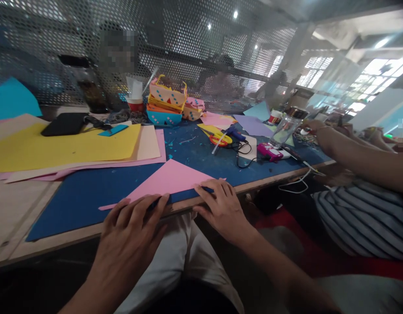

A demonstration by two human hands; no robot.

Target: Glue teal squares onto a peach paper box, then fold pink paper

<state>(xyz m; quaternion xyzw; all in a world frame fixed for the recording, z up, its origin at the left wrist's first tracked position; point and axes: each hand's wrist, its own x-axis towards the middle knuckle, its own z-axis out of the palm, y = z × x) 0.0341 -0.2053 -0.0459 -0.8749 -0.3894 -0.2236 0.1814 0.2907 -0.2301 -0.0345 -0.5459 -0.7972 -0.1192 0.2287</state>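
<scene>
A pink sheet of paper (170, 179), folded into a triangle, lies on the blue mat (77, 205) at the table's front edge. My left hand (132, 222) rests on its lower left side, fingers stretched out and apart along the near edge. On the lower right side, my right hand (223, 207) presses down with its fingers extended. A narrow strip of the pink paper sticks out beyond the left fingers. Part of the near edge is hidden under both hands.
Left of the mat's middle lie stacked coloured sheets (67, 146) with a black phone (64, 124) on top. Decorated paper baskets (167, 102) stand behind. Scissors (220, 139), a glue gun (236, 133) and a glass bottle (288, 126) sit rightward. Another person's arm (358, 152) reaches in from the right.
</scene>
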